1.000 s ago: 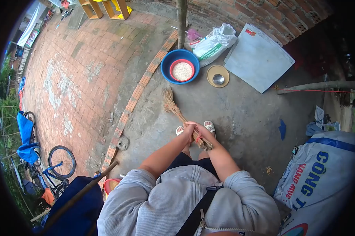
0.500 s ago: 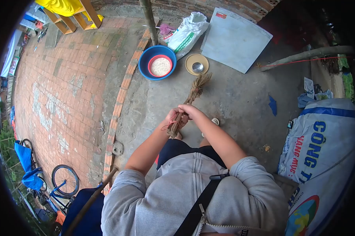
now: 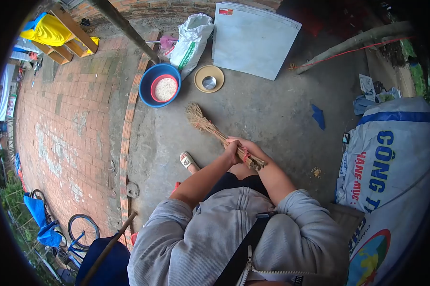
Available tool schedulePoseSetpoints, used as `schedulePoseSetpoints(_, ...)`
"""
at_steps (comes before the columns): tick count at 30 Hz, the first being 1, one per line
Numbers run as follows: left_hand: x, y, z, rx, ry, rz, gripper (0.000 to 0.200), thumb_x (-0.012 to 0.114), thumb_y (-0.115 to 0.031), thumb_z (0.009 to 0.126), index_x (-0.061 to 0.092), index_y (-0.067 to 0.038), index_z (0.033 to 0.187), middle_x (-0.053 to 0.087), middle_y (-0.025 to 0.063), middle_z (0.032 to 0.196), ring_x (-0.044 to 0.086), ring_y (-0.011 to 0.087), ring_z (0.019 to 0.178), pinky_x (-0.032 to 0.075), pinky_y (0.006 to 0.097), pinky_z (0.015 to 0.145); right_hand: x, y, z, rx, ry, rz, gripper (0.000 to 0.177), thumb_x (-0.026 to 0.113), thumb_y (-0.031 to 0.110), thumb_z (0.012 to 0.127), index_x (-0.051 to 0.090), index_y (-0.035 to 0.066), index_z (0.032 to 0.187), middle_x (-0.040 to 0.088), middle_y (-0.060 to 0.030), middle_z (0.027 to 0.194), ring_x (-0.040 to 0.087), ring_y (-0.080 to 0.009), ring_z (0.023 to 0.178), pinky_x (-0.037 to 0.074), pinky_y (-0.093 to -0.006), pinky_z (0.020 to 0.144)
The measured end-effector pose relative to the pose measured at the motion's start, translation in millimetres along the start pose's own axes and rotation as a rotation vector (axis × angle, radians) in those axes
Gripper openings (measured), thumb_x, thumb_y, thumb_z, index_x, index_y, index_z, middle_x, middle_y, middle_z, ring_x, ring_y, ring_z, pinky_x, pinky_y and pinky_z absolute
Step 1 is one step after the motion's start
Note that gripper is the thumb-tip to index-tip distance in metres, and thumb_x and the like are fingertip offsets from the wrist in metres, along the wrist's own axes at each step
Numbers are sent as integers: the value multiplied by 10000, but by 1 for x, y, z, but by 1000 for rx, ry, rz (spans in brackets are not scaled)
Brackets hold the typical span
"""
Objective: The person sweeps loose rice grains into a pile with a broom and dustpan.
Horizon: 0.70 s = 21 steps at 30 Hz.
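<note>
A bundle of dry straw-coloured stalks [image 3: 211, 127] is held in front of my lap, its bushy end pointing up and left. Red string is wound near its cut end. My left hand [image 3: 232, 151] is wrapped round the stalks. Beside it, my right hand [image 3: 247, 144] closes on the same bundle from the right, its fingers partly hidden behind the stalks.
A blue basin [image 3: 145, 87] holds a red bowl of pale grains [image 3: 166, 89]. Nearby are a tan tray [image 3: 217, 75] with a metal bowl, a white sack [image 3: 192, 40] and a pale board [image 3: 253, 40]. Large printed sacks [image 3: 396, 157] lie at right, a bicycle [image 3: 83, 232] lower left.
The bundle has swung from leaning up-right to leaning up-left, and both hands have moved right with it. The view has shifted, and a sandalled foot now shows at left.
</note>
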<state>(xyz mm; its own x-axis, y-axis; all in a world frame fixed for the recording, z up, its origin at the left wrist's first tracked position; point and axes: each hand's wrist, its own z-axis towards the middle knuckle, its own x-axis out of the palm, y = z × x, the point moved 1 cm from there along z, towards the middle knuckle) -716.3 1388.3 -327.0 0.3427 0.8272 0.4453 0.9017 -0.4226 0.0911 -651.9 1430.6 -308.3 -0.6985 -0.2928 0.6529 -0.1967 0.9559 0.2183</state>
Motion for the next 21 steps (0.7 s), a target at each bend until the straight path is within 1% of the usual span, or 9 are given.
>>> schedulePoseSetpoints(3,96,37,35,51,-27,19,129,453,-132,685,480,-36,767,519,117,696,562,294,688,502,424,669,-58,55,-97,-163,-21,128,245,537,183,862,487,115,632,467,-29,554,473,-157,491,430,-301,510)
schedulePoseSetpoints(5,139,44,53,103,-2,-4,114,462,-125,680,473,-38,753,517,118,688,562,296,687,501,419,663,-43,102,-113,-265,-41,196,306,521,167,885,475,115,587,450,-25,537,453,-152,483,424,-302,524)
schedulePoseSetpoints(6,153,44,72,-2,94,0,214,450,-79,681,416,-65,893,506,136,743,565,303,685,506,450,616,-87,97,-111,-261,-50,193,306,521,167,885,475,115,587,450,-25,537,453,-152,483,424,-302,524)
schedulePoseSetpoints(8,172,46,89,-103,187,9,363,439,-32,683,359,-92,1032,494,153,798,568,310,684,511,481,570,-142,137,-47,-185,-125,-101,147,582,236,813,487,124,825,516,-45,679,537,-171,579,456,-308,520)
schedulePoseSetpoints(10,183,36,90,125,66,153,328,435,-31,676,372,-88,993,479,147,714,549,292,575,485,452,468,-174,142,-40,-171,-147,-241,250,613,271,777,494,128,944,549,-55,750,579,-180,628,472,-310,518)
schedulePoseSetpoints(11,182,27,86,60,134,196,239,444,-62,674,399,-44,907,454,126,606,506,272,465,453,403,408,-171,147,-43,-216,-193,-247,259,611,275,780,483,123,948,541,-51,771,572,-174,643,470,-311,529)
schedulePoseSetpoints(16,199,11,14,-126,209,510,122,477,-137,680,448,-41,750,458,103,533,480,245,408,437,361,394,-137,131,-73,-517,-338,-29,276,600,259,774,465,90,945,509,-39,761,540,-152,657,461,-314,548)
schedulePoseSetpoints(19,203,24,17,-183,133,738,151,506,-182,690,488,-35,722,496,108,537,501,239,420,441,340,396,-125,114,-96,-561,-566,95,304,584,255,775,470,59,979,536,-67,793,563,-178,700,474,-336,588)
schedulePoseSetpoints(21,205,19,30,-206,88,883,168,506,-187,702,499,-23,737,506,113,542,515,242,423,447,332,393,-177,84,-71,-384,-676,342,344,575,252,784,481,33,1032,563,-121,869,591,-239,759,495,-366,652)
